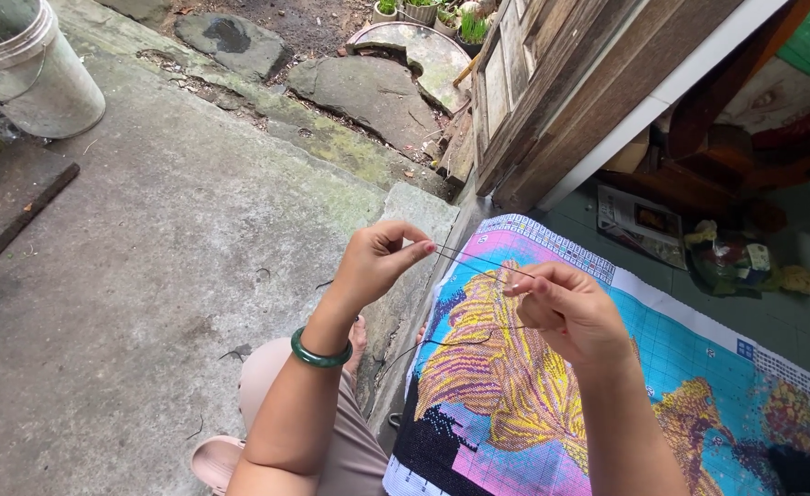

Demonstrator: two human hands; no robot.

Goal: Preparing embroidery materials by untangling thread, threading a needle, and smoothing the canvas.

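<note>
Here my left hand (pixel 377 262) is raised over my knee, its grip pinched shut on one end of a dark thread (pixel 478 267), thumb and forefinger pressed together. My right hand (pixel 566 308) sits just beside it over the cloth (pixel 699 367), its grip closed on the thread's other stretch, so the thread runs taut between the two. A slack loop of it hangs below my right hand and trails across the cloth toward my knee. Whether a needle is in my right fingers I cannot tell. The cloth, a bright cross-stitch in yellow, pink and blue, lies over my lap and the green tiled floor. A green bangle (pixel 320 354) circles my left wrist. Well apart, a bucket (pixel 28 69) stands on the concrete.
</note>
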